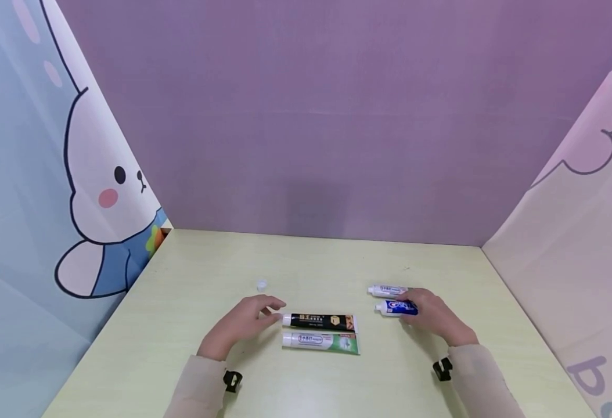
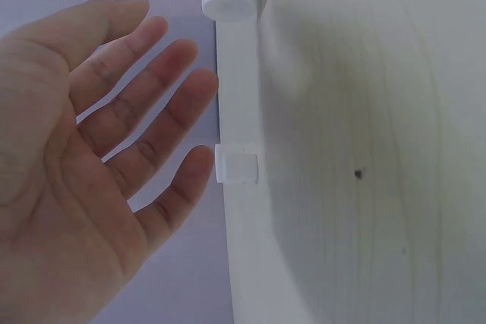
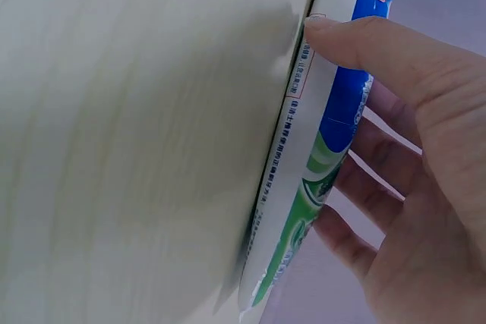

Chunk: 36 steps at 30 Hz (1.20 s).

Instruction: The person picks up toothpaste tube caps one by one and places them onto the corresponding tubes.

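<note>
My right hand [image 1: 435, 314] holds a blue toothpaste tube [image 1: 391, 307] between thumb and fingers, low over the table's right half. In the right wrist view the same tube [image 3: 315, 149] shows white, blue and green sides, with the thumb on its white side. Just behind it lies a white toothpaste tube [image 1: 387, 291]. My left hand [image 1: 244, 319] holds nothing, its fingers loosely bent, near the white cap of a black toothpaste tube [image 1: 319, 321]. Parallel in front of that lies a white and green toothpaste tube [image 1: 319, 342]. Whether thumb and cap touch, I cannot tell.
A small white cap [image 1: 262, 284] sits loose on the pale wooden table [image 1: 306, 389], beyond the left hand. A purple panel [image 1: 306, 116] rises at the table's back edge. Printed cloths hang at the left and right sides.
</note>
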Tool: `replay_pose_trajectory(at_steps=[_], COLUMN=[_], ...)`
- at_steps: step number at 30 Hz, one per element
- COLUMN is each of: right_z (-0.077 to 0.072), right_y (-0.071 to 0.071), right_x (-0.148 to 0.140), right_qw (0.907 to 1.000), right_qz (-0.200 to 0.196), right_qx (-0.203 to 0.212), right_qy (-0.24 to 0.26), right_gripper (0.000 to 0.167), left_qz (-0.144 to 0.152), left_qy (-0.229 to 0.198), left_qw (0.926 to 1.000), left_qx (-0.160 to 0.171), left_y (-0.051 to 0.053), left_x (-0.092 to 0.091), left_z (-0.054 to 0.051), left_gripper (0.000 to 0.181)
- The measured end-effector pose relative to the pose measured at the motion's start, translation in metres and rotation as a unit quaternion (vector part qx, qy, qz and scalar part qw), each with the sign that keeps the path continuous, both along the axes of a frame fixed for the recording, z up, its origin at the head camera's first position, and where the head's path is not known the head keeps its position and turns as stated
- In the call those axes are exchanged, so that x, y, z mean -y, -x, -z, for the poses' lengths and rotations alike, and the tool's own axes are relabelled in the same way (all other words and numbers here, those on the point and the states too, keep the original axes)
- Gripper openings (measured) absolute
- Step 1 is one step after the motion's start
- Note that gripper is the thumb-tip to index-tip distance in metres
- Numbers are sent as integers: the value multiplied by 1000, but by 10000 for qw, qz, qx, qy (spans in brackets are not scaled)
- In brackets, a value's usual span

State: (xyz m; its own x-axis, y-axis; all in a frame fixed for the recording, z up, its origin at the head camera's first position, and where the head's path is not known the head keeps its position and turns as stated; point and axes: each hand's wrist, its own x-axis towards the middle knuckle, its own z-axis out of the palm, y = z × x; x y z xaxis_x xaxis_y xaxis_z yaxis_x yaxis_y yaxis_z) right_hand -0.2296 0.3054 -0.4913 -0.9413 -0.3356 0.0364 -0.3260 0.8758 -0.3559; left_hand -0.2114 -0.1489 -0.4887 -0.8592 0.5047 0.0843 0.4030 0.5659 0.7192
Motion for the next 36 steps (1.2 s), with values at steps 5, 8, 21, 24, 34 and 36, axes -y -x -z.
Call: replay_pose_trajectory(at_steps=[5,8,21,24,34,36], right_z=[1,3,4,3,4,4], right_y=[0,1,3,2,-2,-2], right_x=[-1,-3,-8,-8,-11,-12], right_qw=[9999,9999,9987,9987,9978,9980], right_qz=[17,-105,-348,-365,-423,-394], right_qx=[39,22,153,141,141,157], right_qy=[-129,-6,348,316,491,467], right_gripper=[45,42,38,37,35,36], left_qz=[27,36,10,-5,3,34], left_qy=[-64,-60,14,62,1,-25], left_qw=[10000,10000,9999,9999,9997,9998], left_qx=[-2,-24,-130,-161,-231,-218], left_y=[0,0,2,2,2,2], left_x=[3,5,7,8,11,12], left_z=[1,1,-2,-2,-1,-1], left_gripper=[31,31,29,29,30,30])
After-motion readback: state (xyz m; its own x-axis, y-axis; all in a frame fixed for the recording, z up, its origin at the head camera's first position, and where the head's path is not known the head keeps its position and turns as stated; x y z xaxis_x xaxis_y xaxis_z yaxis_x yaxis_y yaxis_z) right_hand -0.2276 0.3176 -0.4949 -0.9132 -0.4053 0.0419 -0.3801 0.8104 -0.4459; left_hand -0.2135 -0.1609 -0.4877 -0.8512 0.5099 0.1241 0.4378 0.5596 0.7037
